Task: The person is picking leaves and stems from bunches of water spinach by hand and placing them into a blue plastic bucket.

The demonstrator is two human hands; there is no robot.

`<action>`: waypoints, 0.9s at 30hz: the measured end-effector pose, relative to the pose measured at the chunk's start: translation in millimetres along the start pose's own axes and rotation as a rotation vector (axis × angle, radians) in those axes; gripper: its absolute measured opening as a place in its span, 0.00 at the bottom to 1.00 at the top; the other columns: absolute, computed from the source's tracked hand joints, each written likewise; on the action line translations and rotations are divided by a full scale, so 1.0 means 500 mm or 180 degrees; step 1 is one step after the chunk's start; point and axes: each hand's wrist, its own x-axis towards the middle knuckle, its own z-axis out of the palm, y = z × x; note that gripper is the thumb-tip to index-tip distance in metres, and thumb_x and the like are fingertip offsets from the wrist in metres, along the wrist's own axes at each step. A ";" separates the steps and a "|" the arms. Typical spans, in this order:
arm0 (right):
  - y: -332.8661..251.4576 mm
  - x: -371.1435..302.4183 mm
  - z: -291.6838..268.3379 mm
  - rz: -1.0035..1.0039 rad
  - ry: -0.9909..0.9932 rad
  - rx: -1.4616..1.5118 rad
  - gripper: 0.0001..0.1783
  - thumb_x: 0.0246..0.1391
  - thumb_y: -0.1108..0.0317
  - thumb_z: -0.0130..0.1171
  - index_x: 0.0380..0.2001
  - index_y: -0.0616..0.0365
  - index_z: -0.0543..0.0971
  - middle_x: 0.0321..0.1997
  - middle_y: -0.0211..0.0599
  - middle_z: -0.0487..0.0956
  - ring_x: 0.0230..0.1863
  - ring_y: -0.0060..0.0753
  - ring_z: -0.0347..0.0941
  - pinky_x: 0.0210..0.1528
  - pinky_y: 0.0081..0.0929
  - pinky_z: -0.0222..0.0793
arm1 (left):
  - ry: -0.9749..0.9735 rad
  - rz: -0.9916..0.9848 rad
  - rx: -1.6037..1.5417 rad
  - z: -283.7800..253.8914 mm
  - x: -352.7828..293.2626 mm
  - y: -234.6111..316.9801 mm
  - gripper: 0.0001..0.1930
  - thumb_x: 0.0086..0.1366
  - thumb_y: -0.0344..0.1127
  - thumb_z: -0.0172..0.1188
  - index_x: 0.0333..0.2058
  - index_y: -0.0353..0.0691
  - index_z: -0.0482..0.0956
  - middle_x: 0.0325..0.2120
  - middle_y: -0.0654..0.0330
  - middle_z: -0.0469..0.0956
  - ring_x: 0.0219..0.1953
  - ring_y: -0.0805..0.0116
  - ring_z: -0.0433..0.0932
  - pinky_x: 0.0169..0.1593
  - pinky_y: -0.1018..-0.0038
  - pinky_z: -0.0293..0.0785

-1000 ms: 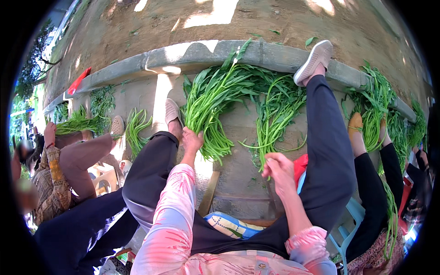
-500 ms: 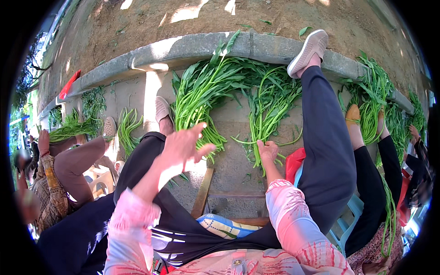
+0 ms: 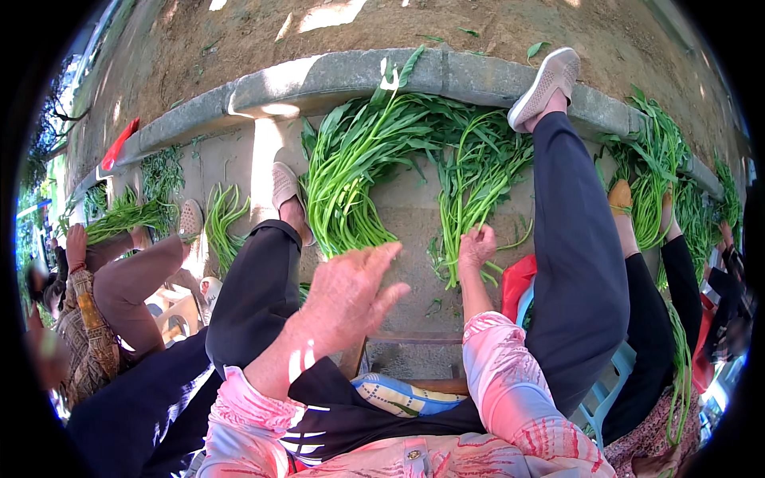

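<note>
No readable text, no legible labels or brands, no numbers or signs readable

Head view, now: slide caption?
Right hand at the smaller leafy green-stemmed pile; open left hand near the larger leafy green-stemmed bundle.

The green stems at my right hand look smooth and slightly glossy. My sleeves are of wrinkled cloth, and my trousers of smoother, matt cloth. The kerb appears to be rough, matt concrete, while the blue chair looks like smooth plastic.
</note>
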 end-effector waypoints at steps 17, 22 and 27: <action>-0.072 -0.032 -0.045 -0.0097 -0.1872 -0.2603 0.47 0.25 0.47 0.69 0.47 0.60 0.60 0.44 0.45 0.67 0.48 0.45 0.61 0.49 0.44 0.57 | -0.0402 -0.0020 0.0509 -0.027 0.000 -0.017 0.25 0.53 0.39 0.57 0.48 0.37 0.64 0.28 0.50 0.72 0.32 0.52 0.72 0.36 0.64 0.68; -0.051 -0.004 -0.031 0.0031 -0.2043 -0.2524 0.35 0.25 0.52 0.68 0.37 0.59 0.66 0.42 0.44 0.70 0.47 0.45 0.65 0.47 0.43 0.60 | -0.0490 -0.0052 0.0532 -0.035 0.007 -0.012 0.26 0.53 0.39 0.57 0.49 0.37 0.62 0.27 0.51 0.71 0.32 0.53 0.71 0.36 0.64 0.68; 0.041 -0.015 0.007 -0.0060 -0.1841 -0.1768 0.26 0.28 0.60 0.63 0.33 0.63 0.71 0.34 0.45 0.74 0.37 0.47 0.71 0.42 0.39 0.66 | -0.0518 -0.0039 0.0568 -0.039 0.002 -0.013 0.26 0.53 0.39 0.57 0.50 0.37 0.61 0.27 0.52 0.71 0.32 0.54 0.70 0.36 0.64 0.67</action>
